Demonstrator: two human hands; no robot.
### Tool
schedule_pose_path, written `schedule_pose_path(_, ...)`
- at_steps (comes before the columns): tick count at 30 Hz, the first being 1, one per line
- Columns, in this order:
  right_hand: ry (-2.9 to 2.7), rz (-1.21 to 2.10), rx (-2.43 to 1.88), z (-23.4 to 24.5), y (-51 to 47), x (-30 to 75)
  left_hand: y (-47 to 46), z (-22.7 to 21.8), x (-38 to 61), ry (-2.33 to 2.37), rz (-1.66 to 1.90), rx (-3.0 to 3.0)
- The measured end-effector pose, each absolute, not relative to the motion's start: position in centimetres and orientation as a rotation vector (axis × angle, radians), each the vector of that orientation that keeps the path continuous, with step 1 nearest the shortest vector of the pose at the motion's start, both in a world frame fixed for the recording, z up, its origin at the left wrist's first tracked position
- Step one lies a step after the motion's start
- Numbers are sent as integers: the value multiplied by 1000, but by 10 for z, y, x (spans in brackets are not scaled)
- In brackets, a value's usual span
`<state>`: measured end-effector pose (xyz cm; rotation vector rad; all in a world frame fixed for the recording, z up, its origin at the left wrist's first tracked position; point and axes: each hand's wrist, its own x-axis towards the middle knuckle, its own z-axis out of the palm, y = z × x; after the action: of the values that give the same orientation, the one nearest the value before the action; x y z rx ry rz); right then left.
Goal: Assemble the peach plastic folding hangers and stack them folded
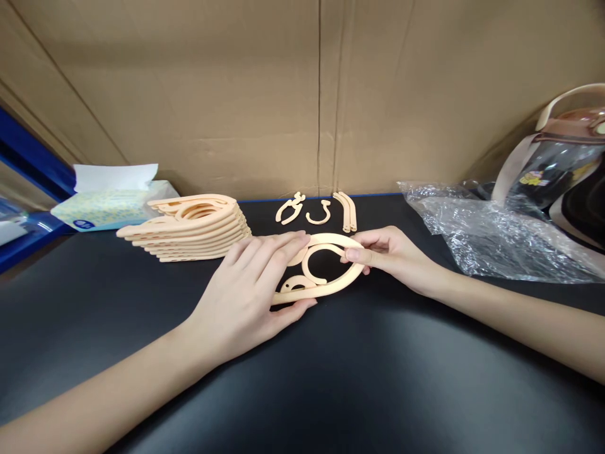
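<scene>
A peach-coloured folded plastic hanger (333,289) lies low over the black table, its curved arms forming a pointed oval around a round hook. Across its left end rests my left hand (250,284), fingers along the far edge and thumb by the near edge, closed around it; that end is hidden under the palm. My right hand (390,255) pinches the right tip between thumb and fingers. Beyond the hands lie loose parts: small joint pieces (290,209), a hook (319,215) and a pair of curved arms (347,211).
A neat stack of folded hangers (203,230) stands to the left, in front of a tissue pack (111,202). Crumpled clear plastic bags (496,236) lie at right beside a strapped water bottle (553,164). Cardboard (227,101) walls off the back.
</scene>
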<state>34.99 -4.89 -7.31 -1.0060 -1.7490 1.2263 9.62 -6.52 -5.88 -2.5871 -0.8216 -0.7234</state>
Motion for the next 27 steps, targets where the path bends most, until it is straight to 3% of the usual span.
schedule_pose_path(27,-1717,1395,-831,-72,-49,348,-72,-59,101,-707,-659,-2578)
